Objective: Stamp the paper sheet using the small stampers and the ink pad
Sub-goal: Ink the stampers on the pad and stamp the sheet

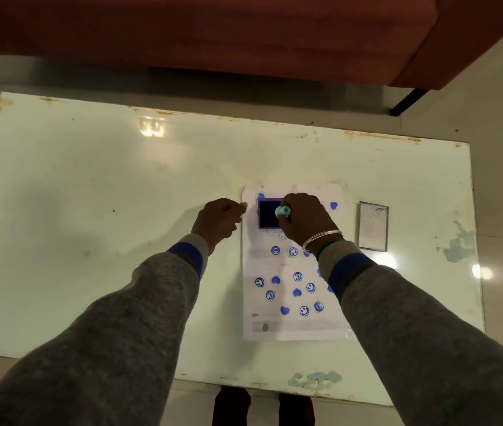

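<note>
A white paper sheet (290,321) lies on the table, covered with several blue smiley and heart prints. A purple-framed ink pad (267,214) with dark ink rests on the sheet's upper part. My right hand (307,221) grips a small light-blue stamper (283,211), which is over the pad's right side. My left hand (219,221) is curled just left of the sheet's top edge, fingertips touching the paper's corner; nothing shows inside it.
The ink pad's lid (373,226) lies to the right of the sheet. The white table (90,195) has worn edges. A red sofa (213,29) stands beyond the far edge. My feet show below the near edge.
</note>
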